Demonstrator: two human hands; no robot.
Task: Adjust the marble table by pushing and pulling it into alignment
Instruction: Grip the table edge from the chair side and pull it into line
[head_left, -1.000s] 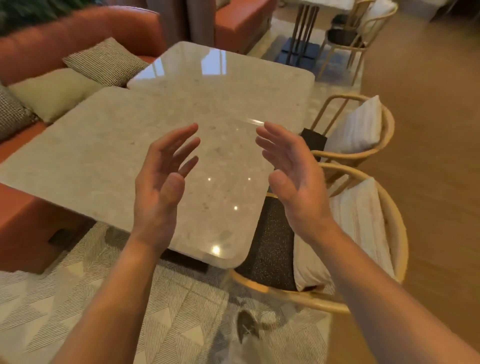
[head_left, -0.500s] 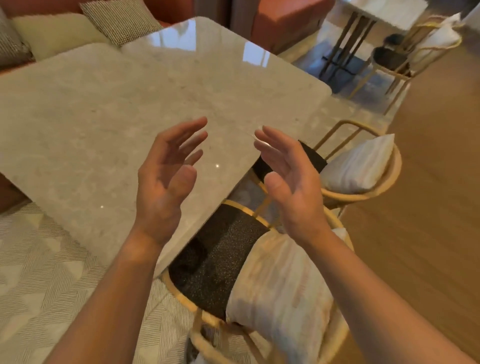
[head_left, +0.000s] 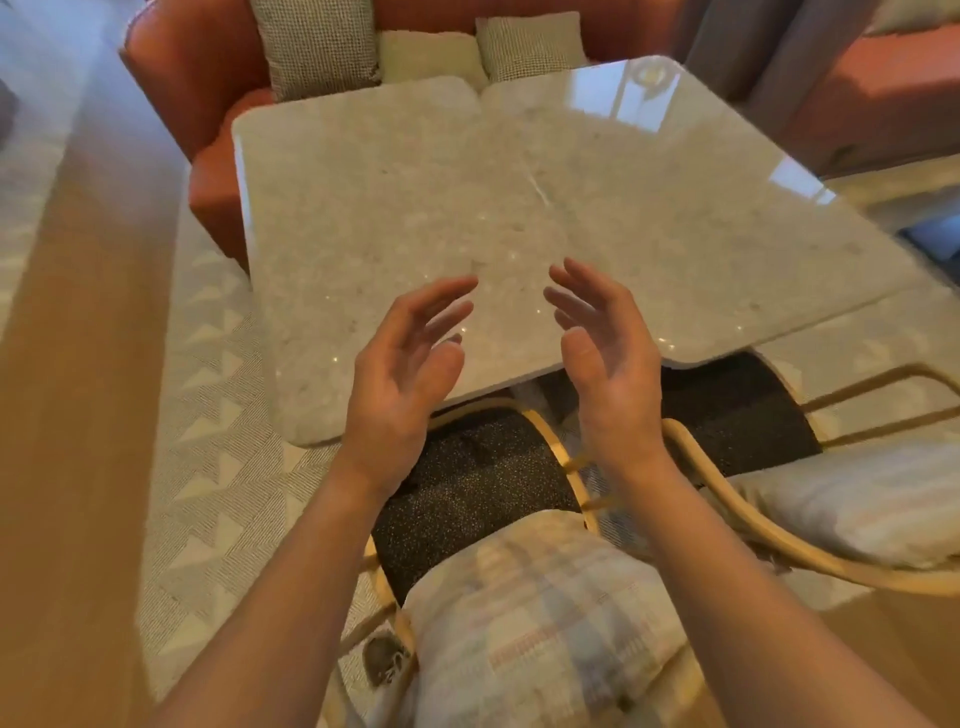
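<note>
**Inspector:** Since the earlier frame the viewpoint had swung round to the chair side, so that both marble desks lay square ahead; the hands had kept their raised pose. Where did they stand?

**Onlooker:** The left hand (head_left: 402, 374) and right hand (head_left: 608, 358) hovered side by side above the near edge, palms turned toward each other, fingers spread wide and slightly curled. Neither held anything, and neither appeared to touch the stone.

**Inspector:** And the task's object?

**Onlooker:** The left marble desk (head_left: 363, 218) sat butted against the right marble desk (head_left: 701, 218) along a centre seam (head_left: 540, 189). The seam ran close at the far end by the orange sofa (head_left: 208, 156). The near edges did not line up: the left slab's front corner reached nearer the onlooker than the right slab's. Two wicker chairs, the near chair (head_left: 467, 483) and the right chair (head_left: 753, 415), were tucked under the front edge.

**Inspector:** Step in hand?

**Onlooker:** By my judgement, an approach; no push or pull had begun.

**Inspector:** Next requirement?

**Onlooker:** Probably both palms set down on the front edge of one slab, then a firm, level shove. Marble looked heavy, and the chairs crowded the footing.
</note>
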